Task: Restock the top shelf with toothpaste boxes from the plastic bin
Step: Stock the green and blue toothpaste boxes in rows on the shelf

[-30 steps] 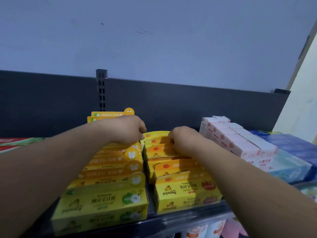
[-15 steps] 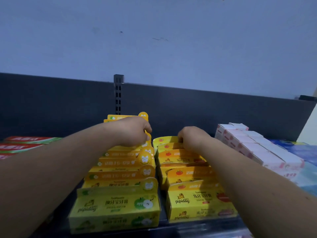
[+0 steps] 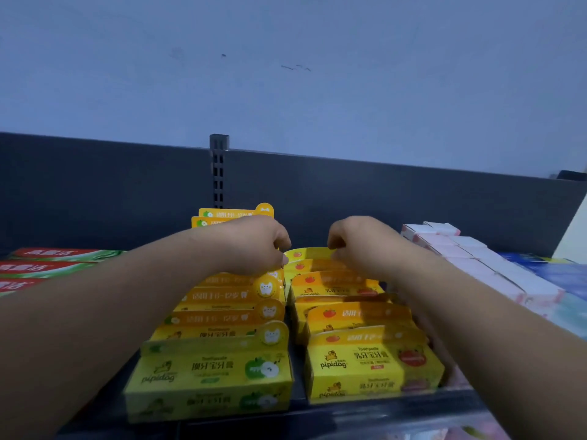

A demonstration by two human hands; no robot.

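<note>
top shelf (image 3: 297, 381): dark metal, seen from the front and a little above. two rows of yellow toothpaste boxes (image 3: 209, 373) run front to back on it, side by side, with a narrow strip of bare shelf between them

left row (image 3: 222, 315): green apple mark, round tooth tab at the right end of each flap. stacked two high at the front; at the far end two boxes stand higher than the rest

right row (image 3: 371, 363): red fruit mark, also two high at the front, the upper boxes lying a bit askew

left hand (image 3: 254, 246): knuckles up, over the back part of the left row, fingers curled down onto the boxes there. fingertips hidden under the hand; cannot tell whether it grips a box or only rests on it

right hand (image 3: 359, 242): over the back of the right row, thumb and fingers curled together on the top flap of the rearmost box (image 3: 306, 254), pinching it

hands apart, level with each other, with a clear space between them above the strip between the rows. both forearms bare, reaching in from the lower corners

around: red and green boxes (image 3: 47, 268) lie flat on the left; pink and white boxes (image 3: 476, 258) sit in a row just right of the right forearm; blue packs (image 3: 546, 268) beyond those. dark back panel (image 3: 95, 192) with a slotted upright (image 3: 218, 173) behind the left row; pale blue wall (image 3: 286, 74) above
</note>
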